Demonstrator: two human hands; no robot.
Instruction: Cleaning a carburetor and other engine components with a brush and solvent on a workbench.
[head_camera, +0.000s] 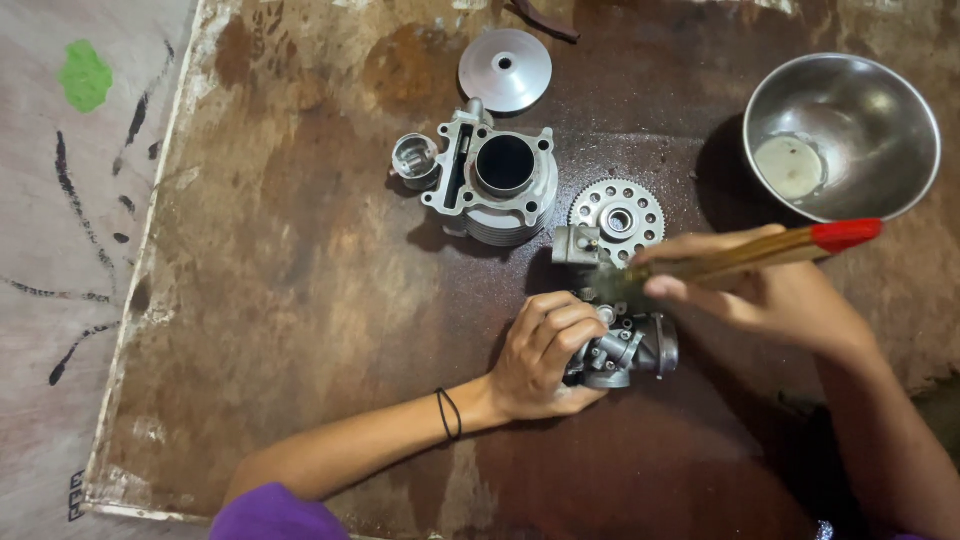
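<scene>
Fig.: Overhead view of a stained brown desk (300, 300) w/ engine parts. The small grey carburettor (625, 350) is gripped at centre-right by the left hand (545, 355), fingers curled shut round its left side and top, the body steadied against the desk. A brush w/ a wooden handle and red end (770, 250) is pinched in the right hand (745, 285), fingers pressed together on the handle; the bristle end is laid on the carb's top, approx. touching.

Nearby: toothed sprocket (618, 218) just behind the carb; finned cylinder block (495, 180) and piston (414, 160) further back; round alu. cover (505, 68) at the top; steel bowl (840, 135) at right.

Risks (judged): the carb may be rolled or slipped if too much pressure is applied, as only one side is held; the sprocket could be knocked by the brush, being so close; the bowl may be clipped by the handle's red end.
</scene>
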